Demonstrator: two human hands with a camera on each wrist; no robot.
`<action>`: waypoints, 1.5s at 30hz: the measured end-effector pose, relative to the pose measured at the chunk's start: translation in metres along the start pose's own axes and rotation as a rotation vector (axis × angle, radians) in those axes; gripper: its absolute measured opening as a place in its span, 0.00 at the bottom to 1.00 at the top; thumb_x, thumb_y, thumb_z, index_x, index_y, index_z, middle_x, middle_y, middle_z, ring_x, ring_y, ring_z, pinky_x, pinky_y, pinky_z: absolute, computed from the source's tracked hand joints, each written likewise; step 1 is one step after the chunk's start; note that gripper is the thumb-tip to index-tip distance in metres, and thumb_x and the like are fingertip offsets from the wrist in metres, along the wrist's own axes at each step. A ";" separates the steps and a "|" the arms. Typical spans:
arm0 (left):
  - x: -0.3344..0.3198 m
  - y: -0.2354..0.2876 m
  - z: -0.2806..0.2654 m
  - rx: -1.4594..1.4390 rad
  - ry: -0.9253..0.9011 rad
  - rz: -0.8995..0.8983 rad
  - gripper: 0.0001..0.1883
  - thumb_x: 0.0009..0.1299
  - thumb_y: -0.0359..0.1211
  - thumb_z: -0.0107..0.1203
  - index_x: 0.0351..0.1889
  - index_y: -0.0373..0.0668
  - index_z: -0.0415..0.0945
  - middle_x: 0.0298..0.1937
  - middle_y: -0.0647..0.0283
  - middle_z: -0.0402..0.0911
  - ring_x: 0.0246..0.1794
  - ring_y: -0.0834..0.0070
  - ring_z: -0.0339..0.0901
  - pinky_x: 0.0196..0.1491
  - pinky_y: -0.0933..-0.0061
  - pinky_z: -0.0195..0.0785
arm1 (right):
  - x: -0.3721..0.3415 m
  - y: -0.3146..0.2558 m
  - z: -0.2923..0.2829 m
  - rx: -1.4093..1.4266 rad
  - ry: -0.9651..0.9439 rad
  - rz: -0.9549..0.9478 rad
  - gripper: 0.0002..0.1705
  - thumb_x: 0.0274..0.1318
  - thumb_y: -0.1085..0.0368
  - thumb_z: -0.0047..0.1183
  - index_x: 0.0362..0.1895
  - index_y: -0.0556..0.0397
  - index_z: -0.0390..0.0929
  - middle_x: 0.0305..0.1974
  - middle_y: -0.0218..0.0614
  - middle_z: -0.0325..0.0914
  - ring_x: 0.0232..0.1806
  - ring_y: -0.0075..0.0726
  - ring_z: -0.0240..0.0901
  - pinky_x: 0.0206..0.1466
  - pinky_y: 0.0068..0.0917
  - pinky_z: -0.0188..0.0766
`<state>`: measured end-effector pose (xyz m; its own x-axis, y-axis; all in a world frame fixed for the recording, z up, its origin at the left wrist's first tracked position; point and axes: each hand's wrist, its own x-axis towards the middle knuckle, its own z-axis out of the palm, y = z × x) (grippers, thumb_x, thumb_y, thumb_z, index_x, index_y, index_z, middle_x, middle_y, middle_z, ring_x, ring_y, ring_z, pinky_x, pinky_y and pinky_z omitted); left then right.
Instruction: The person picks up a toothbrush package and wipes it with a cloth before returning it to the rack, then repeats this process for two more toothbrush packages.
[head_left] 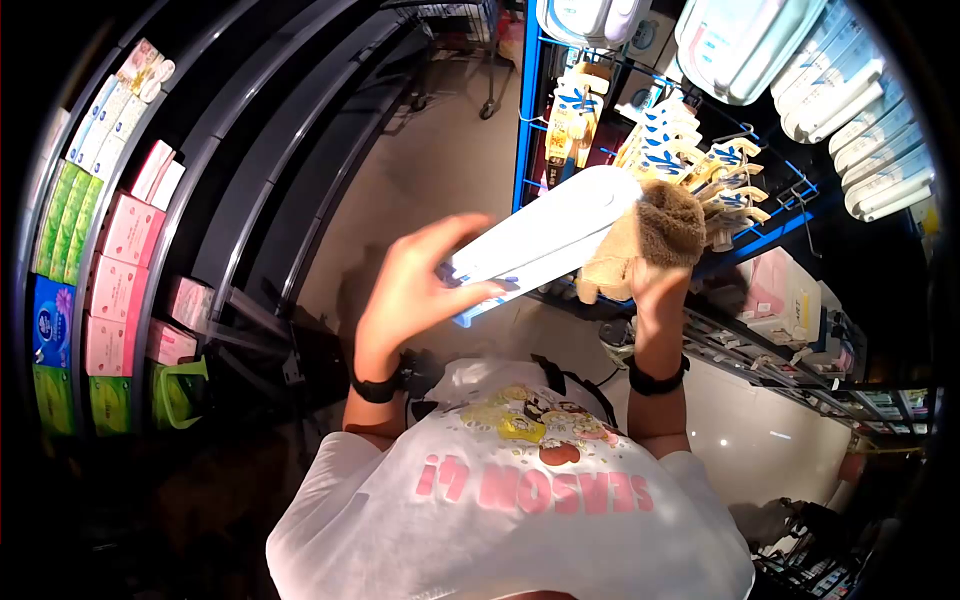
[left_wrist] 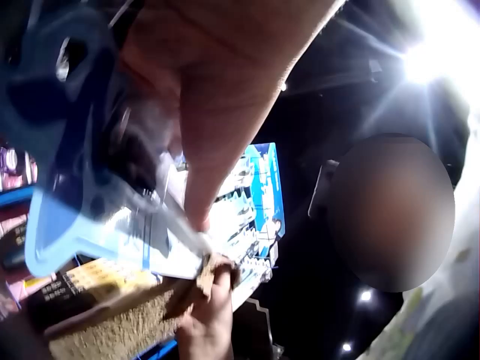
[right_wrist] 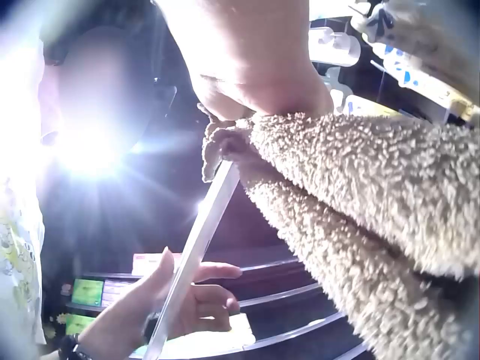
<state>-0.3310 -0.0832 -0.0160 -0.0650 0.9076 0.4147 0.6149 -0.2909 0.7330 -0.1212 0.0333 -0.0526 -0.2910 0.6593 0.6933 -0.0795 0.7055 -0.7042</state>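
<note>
A long white, blue-ended flat package point(head_left: 545, 230) slants between the two hands. My left hand point(head_left: 415, 290) holds its lower end, thumb across the front face and fingers behind. In the left wrist view the package's clear and blue plastic point(left_wrist: 82, 240) fills the near side. My right hand point(head_left: 655, 285) grips a brown fluffy cloth point(head_left: 670, 225) at the package's upper end. Seen from the right wrist, thick folds of the cloth point(right_wrist: 360, 202) hang from under that hand point(right_wrist: 247, 60), and the package shows edge-on as a thin strip point(right_wrist: 199, 240).
Blue wire racks point(head_left: 525, 130) with hanging yellow-and-white packs point(head_left: 660, 140) stand ahead on the right. Dark shelves point(head_left: 270, 130) line the left, with pink tissue packs point(head_left: 125, 230) on them. A shopping cart point(head_left: 485, 60) is at the aisle's far end.
</note>
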 end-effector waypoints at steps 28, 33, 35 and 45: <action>-0.006 -0.006 0.041 -0.289 0.086 -0.092 0.11 0.52 0.30 0.60 0.27 0.34 0.70 0.19 0.64 0.73 0.20 0.87 0.69 0.21 0.84 0.60 | 0.007 -0.030 0.014 0.114 0.068 0.361 0.25 0.40 0.71 0.57 0.47 0.58 0.64 0.42 0.37 0.70 0.43 0.30 0.67 0.45 0.26 0.66; 0.006 -0.001 0.044 -0.416 0.142 -0.052 0.14 0.55 0.30 0.58 0.35 0.33 0.68 0.24 0.63 0.75 0.24 0.85 0.70 0.26 0.83 0.62 | -0.016 -0.015 0.035 0.286 -0.026 0.357 0.22 0.40 0.75 0.56 0.44 0.58 0.66 0.38 0.33 0.71 0.39 0.25 0.68 0.44 0.25 0.65; 0.009 -0.001 0.044 -0.518 0.192 -0.051 0.16 0.56 0.30 0.57 0.39 0.32 0.67 0.31 0.62 0.76 0.30 0.84 0.70 0.32 0.82 0.63 | -0.023 -0.014 0.045 0.427 -0.058 0.422 0.22 0.40 0.74 0.56 0.44 0.58 0.66 0.38 0.33 0.71 0.40 0.26 0.68 0.43 0.25 0.65; 0.010 0.002 0.054 -0.808 0.492 -0.017 0.22 0.59 0.33 0.55 0.48 0.32 0.62 0.40 0.59 0.73 0.40 0.78 0.71 0.44 0.78 0.63 | -0.036 -0.017 0.056 0.141 -0.087 0.343 0.17 0.37 0.72 0.57 0.37 0.57 0.72 0.34 0.40 0.73 0.36 0.41 0.70 0.39 0.31 0.67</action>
<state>-0.2878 -0.0585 -0.0398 -0.5063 0.7379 0.4463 -0.1076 -0.5675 0.8163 -0.1623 -0.0168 -0.0743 -0.4032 0.8218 0.4026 -0.0918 0.4014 -0.9113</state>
